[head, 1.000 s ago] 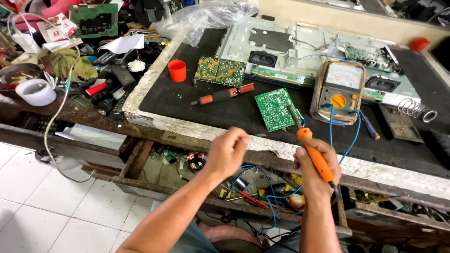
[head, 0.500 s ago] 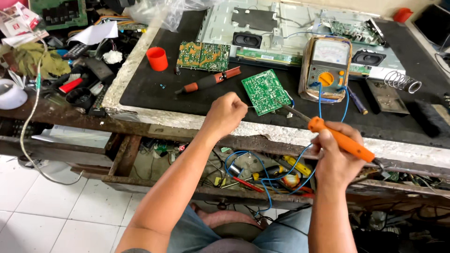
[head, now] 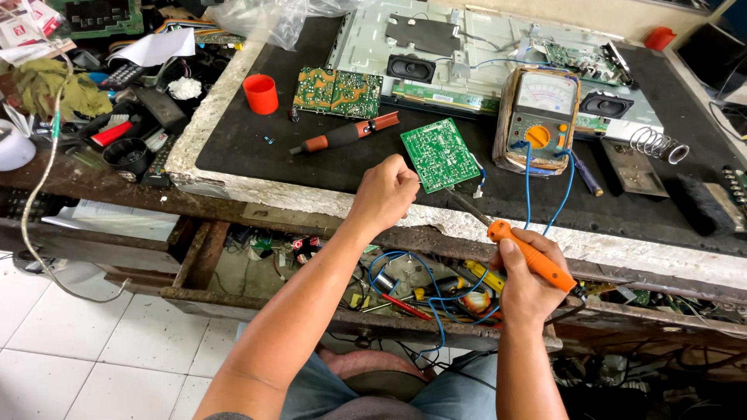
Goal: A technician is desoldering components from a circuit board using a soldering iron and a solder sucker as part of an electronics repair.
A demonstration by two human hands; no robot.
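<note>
Left hand [head: 384, 193] pinched, right hand [head: 527, 274] fisted

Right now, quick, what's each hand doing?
Left hand: closed, fingertips at the edge of the green board; whether it grips it cannot be told.
Right hand: closed around the orange soldering iron.

On the surface [head: 233, 155] we see an orange cup [head: 261, 94] beside a second green circuit board [head: 337, 92], a red-handled screwdriver [head: 346, 134] lying flat, an analogue meter [head: 538, 120] with blue leads, and a coiled metal spring [head: 657, 145] further right.
</note>
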